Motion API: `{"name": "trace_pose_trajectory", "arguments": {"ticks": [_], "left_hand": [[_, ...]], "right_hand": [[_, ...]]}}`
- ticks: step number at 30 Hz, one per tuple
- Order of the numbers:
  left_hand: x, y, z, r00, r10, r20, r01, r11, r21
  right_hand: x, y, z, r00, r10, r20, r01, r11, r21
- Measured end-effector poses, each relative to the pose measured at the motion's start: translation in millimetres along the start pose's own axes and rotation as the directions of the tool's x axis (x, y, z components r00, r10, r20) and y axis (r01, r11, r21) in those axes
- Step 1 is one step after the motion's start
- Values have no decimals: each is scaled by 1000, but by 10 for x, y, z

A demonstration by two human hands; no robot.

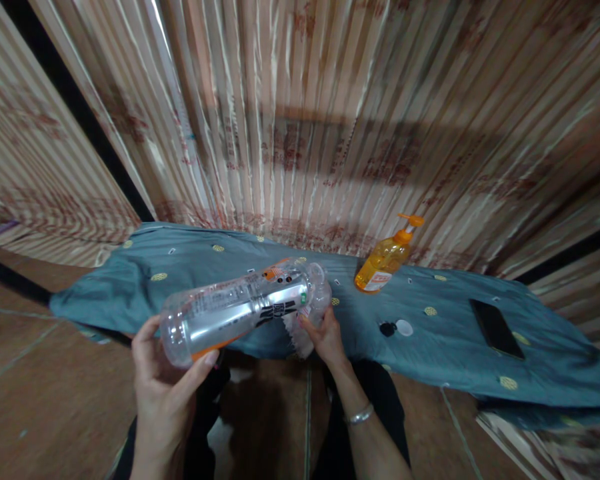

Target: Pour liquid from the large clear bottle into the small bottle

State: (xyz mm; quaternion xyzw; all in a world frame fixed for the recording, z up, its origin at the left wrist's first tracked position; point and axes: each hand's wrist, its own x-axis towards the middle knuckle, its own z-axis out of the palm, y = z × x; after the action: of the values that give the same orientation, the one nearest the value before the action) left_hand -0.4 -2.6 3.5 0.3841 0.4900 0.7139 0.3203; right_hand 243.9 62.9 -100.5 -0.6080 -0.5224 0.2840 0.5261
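My left hand [163, 390] grips the base end of a large clear plastic bottle [235, 310] with a silver, black and orange label. The bottle lies nearly on its side above the near edge of a low surface draped in blue-grey cloth [480, 347]. My right hand [325, 337], with a silver bracelet at the wrist, holds the bottle's neck end together with a crumpled clear plastic piece [307, 337]. Whether the bottle has a cap is hidden.
An orange pump bottle of liquid [385, 260] stands at the back of the cloth. A small dark cap [387, 329] and a white cap [404, 327] lie side by side near it. A black phone [496, 328] lies to the right. Striped curtains hang behind; brown tiled floor lies below.
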Motion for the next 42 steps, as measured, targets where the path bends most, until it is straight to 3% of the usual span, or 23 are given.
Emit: {"name": "trace_pose_trajectory", "arguments": {"ticks": [42], "left_hand": [[-5, 26, 17, 1000, 8, -11, -8, 1000, -5]], "right_hand": [[0, 16, -2, 999, 25, 20, -25, 1000, -9]]}}
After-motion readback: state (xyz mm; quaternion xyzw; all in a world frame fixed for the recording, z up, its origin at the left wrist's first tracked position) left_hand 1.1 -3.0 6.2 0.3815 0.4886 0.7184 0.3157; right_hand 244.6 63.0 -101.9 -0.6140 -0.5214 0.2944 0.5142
